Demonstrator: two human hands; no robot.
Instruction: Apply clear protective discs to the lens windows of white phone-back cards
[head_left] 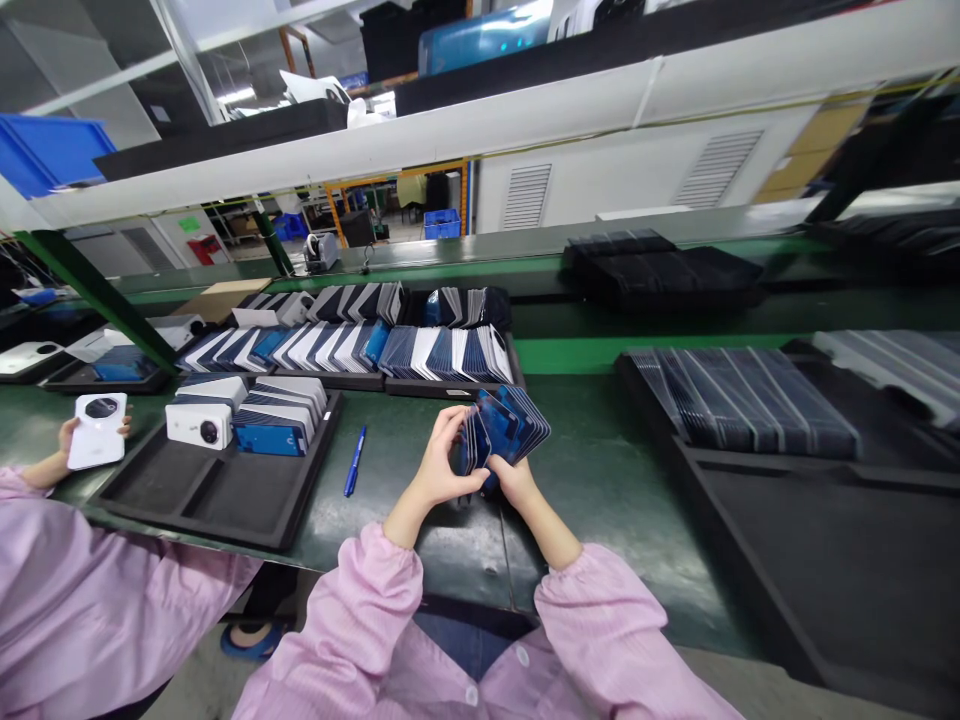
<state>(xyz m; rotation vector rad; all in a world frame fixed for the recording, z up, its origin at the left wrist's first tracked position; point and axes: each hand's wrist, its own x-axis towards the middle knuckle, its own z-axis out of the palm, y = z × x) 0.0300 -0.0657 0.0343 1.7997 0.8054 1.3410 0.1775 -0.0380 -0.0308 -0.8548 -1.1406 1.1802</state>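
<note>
Above the green bench I hold a fanned stack of glossy dark blue phone back covers (517, 425) between both hands. My left hand (439, 465) curls around the left part of the stack, with its thumb near the lower edge. My right hand (516, 483) grips the lower edge, and the covers spread out above it to the right. The hand and the covers hide some of its fingers. A blue pen (355, 462) lies on the bench to the left of my hands. Just beyond the stack stands a black tray (450, 388) of upright white and blue covers.
A black tray (232, 505) with white and blue covers sits at left, beside a co-worker's hand (66, 438) holding a white phone cover (97, 430). At right, a large black tray (810, 560) holds rows of dark covers (750, 400). A shelf beam (450, 120) crosses overhead.
</note>
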